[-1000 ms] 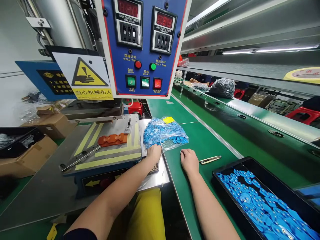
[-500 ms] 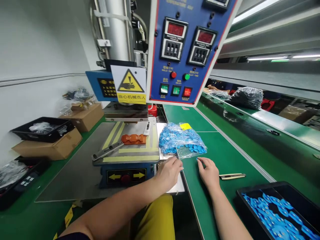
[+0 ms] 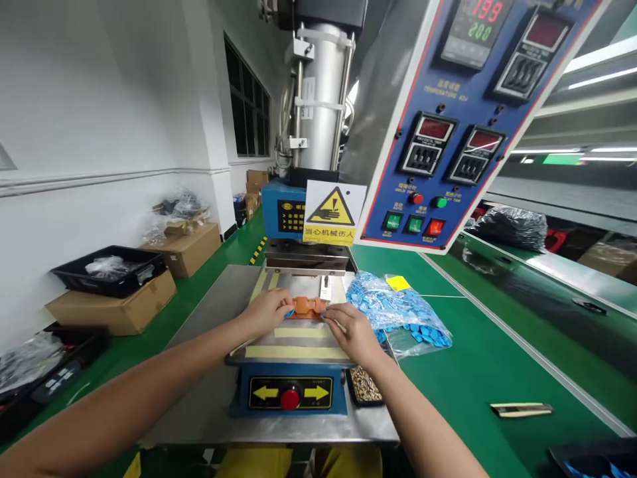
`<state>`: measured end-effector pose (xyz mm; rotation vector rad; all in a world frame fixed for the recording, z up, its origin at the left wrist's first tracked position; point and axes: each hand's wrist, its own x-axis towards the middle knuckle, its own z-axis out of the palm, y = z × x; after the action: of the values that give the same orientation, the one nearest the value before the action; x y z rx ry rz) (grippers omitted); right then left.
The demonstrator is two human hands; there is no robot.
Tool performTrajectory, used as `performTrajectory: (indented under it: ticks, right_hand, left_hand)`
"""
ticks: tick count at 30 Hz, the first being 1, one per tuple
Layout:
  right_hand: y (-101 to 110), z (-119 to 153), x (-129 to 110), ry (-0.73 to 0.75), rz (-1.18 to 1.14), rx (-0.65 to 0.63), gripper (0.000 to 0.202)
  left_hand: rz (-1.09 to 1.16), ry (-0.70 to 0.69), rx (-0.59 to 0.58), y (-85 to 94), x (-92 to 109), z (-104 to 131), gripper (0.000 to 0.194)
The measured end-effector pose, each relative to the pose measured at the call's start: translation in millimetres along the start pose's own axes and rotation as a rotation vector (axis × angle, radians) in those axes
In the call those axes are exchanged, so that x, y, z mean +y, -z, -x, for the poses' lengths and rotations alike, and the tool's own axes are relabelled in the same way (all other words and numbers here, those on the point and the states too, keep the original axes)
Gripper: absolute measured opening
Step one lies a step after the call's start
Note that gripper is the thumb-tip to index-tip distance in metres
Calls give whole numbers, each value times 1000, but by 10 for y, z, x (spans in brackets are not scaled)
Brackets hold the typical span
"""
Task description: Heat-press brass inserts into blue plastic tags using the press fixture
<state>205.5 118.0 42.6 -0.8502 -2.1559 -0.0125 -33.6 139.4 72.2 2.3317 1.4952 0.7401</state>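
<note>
Orange block [image 3: 307, 306] lying on the yellow-striped bed [image 3: 279, 350]; both hands working at its ends. Left hand [image 3: 265, 312] is pinching a blue piece [image 3: 289, 311] at the block's left end, other fingers curling. Right hand [image 3: 354, 332] is holding its thumb and fingertips close together at the right end, apparently pinching a second blue piece [image 3: 323, 315]; grip partly hidden. Step in hand, as judged: positioning both pieces against the block. Finer placing would be calling for light, even fingertip control. Beyond the block, the press head [image 3: 307, 263] is sitting near; right of it, a clear bag [image 3: 393, 309] is holding more blue pieces.
</note>
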Motion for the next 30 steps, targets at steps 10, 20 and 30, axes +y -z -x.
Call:
performTrajectory:
  ticks: [10, 20, 30]
  right_hand:
    - [-467, -403, 170, -25, 127, -110, 20]
    - [-448, -346, 88, -23, 168, -132, 22]
    - [-436, -342, 29, -53, 170, -99, 28]
  left_hand:
    - [-103, 49, -7, -102, -206, -354, 15]
    - [107, -114, -49, -68, -371, -295, 12]
    - [165, -153, -59, -82, -382, -289, 11]
